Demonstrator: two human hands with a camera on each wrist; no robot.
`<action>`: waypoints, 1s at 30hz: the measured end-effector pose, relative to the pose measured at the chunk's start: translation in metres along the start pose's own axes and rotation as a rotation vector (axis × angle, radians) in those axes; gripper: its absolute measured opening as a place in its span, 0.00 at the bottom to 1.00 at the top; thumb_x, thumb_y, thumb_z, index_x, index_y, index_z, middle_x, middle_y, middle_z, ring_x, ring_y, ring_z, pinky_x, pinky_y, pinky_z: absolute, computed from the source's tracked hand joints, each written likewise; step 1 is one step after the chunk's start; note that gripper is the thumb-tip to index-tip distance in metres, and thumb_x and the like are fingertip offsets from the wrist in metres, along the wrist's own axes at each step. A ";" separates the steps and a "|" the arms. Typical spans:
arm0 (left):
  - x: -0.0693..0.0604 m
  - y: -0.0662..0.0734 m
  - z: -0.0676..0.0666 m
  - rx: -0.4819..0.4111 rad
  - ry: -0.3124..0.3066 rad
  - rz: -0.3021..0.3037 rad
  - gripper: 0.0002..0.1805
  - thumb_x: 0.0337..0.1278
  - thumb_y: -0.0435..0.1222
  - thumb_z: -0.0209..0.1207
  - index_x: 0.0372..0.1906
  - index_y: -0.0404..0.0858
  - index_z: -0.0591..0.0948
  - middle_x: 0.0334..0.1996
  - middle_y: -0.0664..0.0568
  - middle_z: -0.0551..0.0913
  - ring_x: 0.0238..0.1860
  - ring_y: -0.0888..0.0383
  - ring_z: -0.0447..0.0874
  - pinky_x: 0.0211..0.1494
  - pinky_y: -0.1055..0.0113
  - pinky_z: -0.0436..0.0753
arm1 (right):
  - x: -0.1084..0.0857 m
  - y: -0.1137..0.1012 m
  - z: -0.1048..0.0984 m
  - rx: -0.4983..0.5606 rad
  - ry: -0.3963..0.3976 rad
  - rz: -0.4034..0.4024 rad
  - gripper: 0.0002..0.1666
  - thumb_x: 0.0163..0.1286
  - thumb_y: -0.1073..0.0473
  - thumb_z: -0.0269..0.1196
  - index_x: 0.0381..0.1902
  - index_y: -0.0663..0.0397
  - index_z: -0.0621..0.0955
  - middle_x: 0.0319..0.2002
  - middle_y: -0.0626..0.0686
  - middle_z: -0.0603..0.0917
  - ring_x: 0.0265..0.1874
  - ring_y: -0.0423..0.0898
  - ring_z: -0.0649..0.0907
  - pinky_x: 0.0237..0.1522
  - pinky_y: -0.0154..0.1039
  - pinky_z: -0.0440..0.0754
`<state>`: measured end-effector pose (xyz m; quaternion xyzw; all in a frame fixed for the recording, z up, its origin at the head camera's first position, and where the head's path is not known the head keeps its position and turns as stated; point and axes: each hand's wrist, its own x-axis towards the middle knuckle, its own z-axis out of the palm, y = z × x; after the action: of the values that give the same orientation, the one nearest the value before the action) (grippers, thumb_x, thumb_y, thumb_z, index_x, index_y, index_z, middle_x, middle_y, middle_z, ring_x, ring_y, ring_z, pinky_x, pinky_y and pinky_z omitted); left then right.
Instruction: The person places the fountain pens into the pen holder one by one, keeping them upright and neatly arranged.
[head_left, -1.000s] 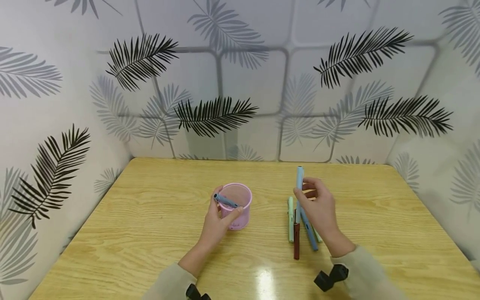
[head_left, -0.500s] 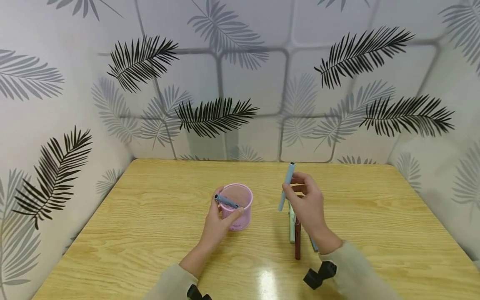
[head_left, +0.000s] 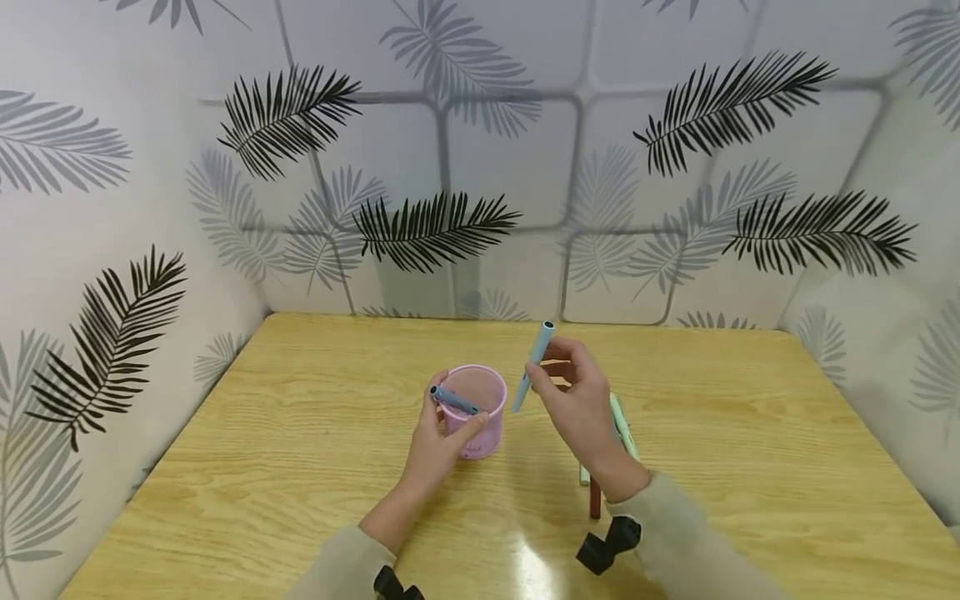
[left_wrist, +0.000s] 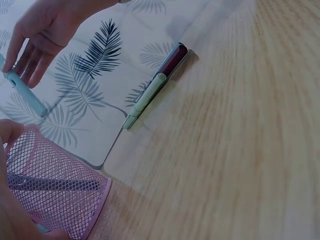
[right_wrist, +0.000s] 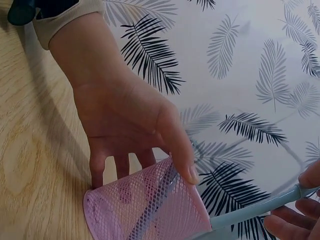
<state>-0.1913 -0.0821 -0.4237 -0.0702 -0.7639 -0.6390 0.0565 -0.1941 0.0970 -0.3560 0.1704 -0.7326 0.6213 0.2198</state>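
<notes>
My left hand (head_left: 435, 442) grips a pink mesh pen cup (head_left: 480, 437) around its side, the thumb near the rim. A blue-grey pen (head_left: 456, 402) leans inside the cup, its end over the left rim; its shaft shows through the mesh (right_wrist: 150, 205) in the right wrist view. Just right of the cup, my right hand (head_left: 577, 404) pinches a light blue pen (head_left: 541, 346) above the table. The pen is tilted, its lower end close to the cup's rim. In the left wrist view, this light blue pen (left_wrist: 30, 97) is clear of the cup.
Beneath and behind my right forearm lie several pens on the wooden table (head_left: 315, 417): a light green pen (head_left: 624, 429), another green one (head_left: 584, 475) and a dark red pen (head_left: 595, 498), partly hidden. A leaf-patterned wall (head_left: 510, 275) rises behind the table.
My right hand has lifted the light blue pen from beside the other pens and carried it left to the cup, tilting it. The left hand and cup stay put.
</notes>
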 end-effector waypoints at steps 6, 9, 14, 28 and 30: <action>0.006 -0.012 -0.002 -0.011 -0.007 -0.008 0.42 0.55 0.42 0.63 0.70 0.49 0.53 0.65 0.39 0.62 0.61 0.38 0.61 0.58 0.40 0.64 | 0.005 -0.009 0.014 0.013 -0.008 -0.050 0.17 0.61 0.75 0.60 0.48 0.70 0.73 0.40 0.64 0.77 0.36 0.58 0.82 0.32 0.33 0.80; 0.009 -0.025 -0.001 -0.008 -0.002 -0.008 0.42 0.54 0.45 0.63 0.70 0.52 0.53 0.65 0.41 0.62 0.61 0.39 0.62 0.57 0.41 0.65 | 0.005 -0.008 0.018 -0.002 -0.013 -0.065 0.16 0.60 0.75 0.61 0.47 0.71 0.73 0.40 0.64 0.77 0.35 0.58 0.82 0.33 0.36 0.80; 0.009 -0.027 0.000 -0.004 -0.008 0.010 0.42 0.54 0.46 0.63 0.70 0.51 0.52 0.63 0.42 0.64 0.59 0.41 0.64 0.54 0.45 0.70 | 0.004 0.000 0.020 -0.030 -0.042 -0.051 0.16 0.61 0.74 0.61 0.47 0.71 0.73 0.40 0.64 0.78 0.36 0.58 0.82 0.36 0.43 0.81; 0.014 -0.037 0.002 -0.002 0.010 0.006 0.42 0.52 0.48 0.64 0.69 0.55 0.54 0.63 0.44 0.64 0.60 0.41 0.64 0.55 0.45 0.69 | 0.001 0.060 0.024 -0.128 -0.070 -0.019 0.10 0.64 0.61 0.62 0.43 0.55 0.77 0.37 0.49 0.81 0.35 0.43 0.81 0.34 0.41 0.81; 0.014 -0.037 0.003 -0.009 0.012 0.013 0.42 0.51 0.49 0.64 0.69 0.55 0.55 0.63 0.44 0.64 0.59 0.42 0.64 0.55 0.45 0.70 | 0.000 0.061 0.025 -0.130 -0.080 -0.006 0.09 0.64 0.61 0.62 0.42 0.54 0.77 0.37 0.49 0.81 0.36 0.43 0.81 0.34 0.41 0.81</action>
<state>-0.2116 -0.0856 -0.4578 -0.0715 -0.7602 -0.6425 0.0651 -0.2288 0.0829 -0.4106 0.1826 -0.7791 0.5644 0.2028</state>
